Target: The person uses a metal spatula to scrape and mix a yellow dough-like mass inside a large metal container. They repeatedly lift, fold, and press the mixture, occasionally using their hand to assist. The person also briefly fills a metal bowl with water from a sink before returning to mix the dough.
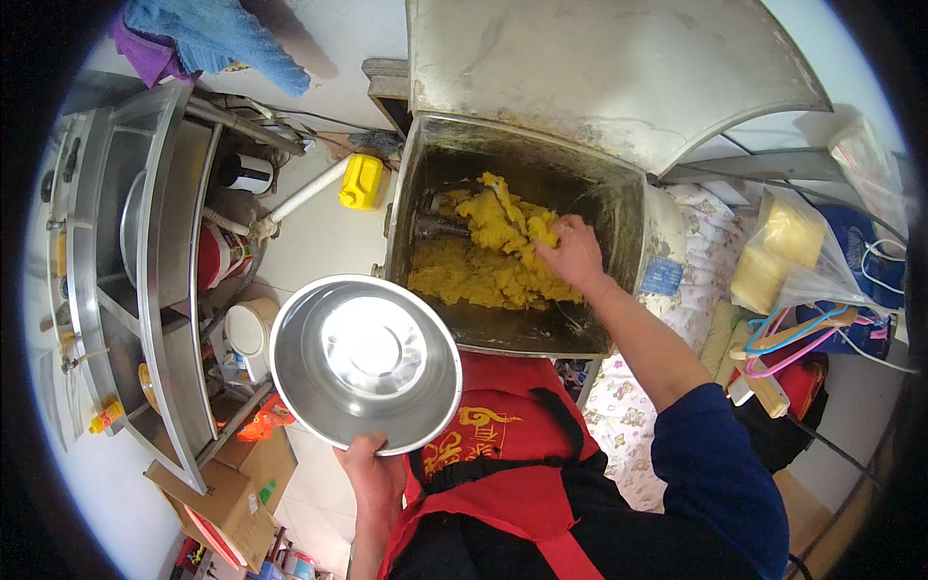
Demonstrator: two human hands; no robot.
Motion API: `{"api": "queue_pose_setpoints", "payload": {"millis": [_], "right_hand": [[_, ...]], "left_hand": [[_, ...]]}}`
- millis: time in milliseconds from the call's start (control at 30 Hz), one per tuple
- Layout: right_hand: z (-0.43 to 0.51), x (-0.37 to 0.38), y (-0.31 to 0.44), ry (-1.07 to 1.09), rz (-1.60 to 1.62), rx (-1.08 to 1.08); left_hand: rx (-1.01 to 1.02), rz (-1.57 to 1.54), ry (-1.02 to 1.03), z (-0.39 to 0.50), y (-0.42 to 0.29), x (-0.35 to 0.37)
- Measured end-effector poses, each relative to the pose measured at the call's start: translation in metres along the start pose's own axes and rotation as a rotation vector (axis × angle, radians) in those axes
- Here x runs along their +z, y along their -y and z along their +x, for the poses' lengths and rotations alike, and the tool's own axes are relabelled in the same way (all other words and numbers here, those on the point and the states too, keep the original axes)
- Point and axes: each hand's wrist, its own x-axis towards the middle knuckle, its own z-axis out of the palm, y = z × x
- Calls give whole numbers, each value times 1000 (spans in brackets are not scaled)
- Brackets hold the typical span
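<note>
My left hand grips the near rim of a stainless steel bowl. Tilted towards me, the bowl shows a bare, shiny inside with a bright glare at its bottom. Inside a deep metal mixer tub, my right hand has its fingers on a crumbly yellow dough. Part of that mass sits raised on the mixing shaft, and more lies loose on the tub floor below. Whether the fingers are closed around a piece is hidden by the hand.
The tub's metal lid stands raised behind it. A steel sink unit runs along the left, with a yellow jug and a lidded white bucket on the floor. Clothes hangers and a bagged yellow block are at right.
</note>
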Motion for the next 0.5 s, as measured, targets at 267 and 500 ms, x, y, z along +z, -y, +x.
{"api": "queue_pose_setpoints", "payload": {"millis": [267, 500], "right_hand": [[36, -24, -18, -212, 33, 107], [39, -17, -6, -122, -90, 141]], "left_hand": [[9, 24, -45, -1, 3, 3], [29, 29, -42, 1, 4, 8]]}}
